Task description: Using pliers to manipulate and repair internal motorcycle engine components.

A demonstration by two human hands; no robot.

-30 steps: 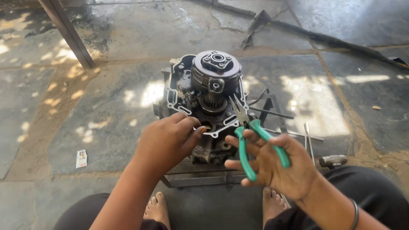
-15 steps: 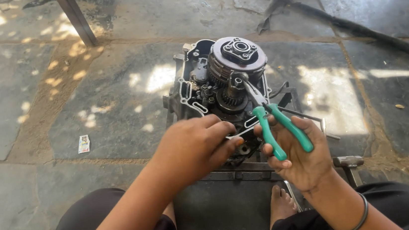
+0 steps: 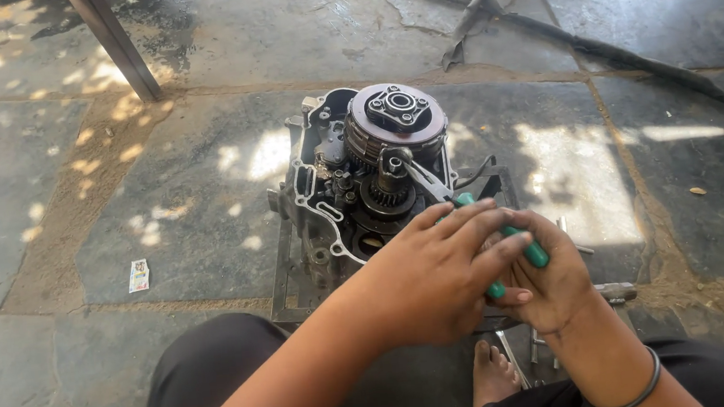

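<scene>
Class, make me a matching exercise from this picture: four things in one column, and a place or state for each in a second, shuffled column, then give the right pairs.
Things
1. pliers
2. paper scrap
3. bangle
4. clutch drum

Places or states
A. lies alone on the stone floor, left of the engine
B. sits round and ribbed at the top of the engine
C. circles the right wrist
D. green handles gripped by both hands, tips at the engine's small shaft

Pairs: 1-D, 2-A, 3-C, 4-B

The left hand lies over the right hand on the handles.
</scene>
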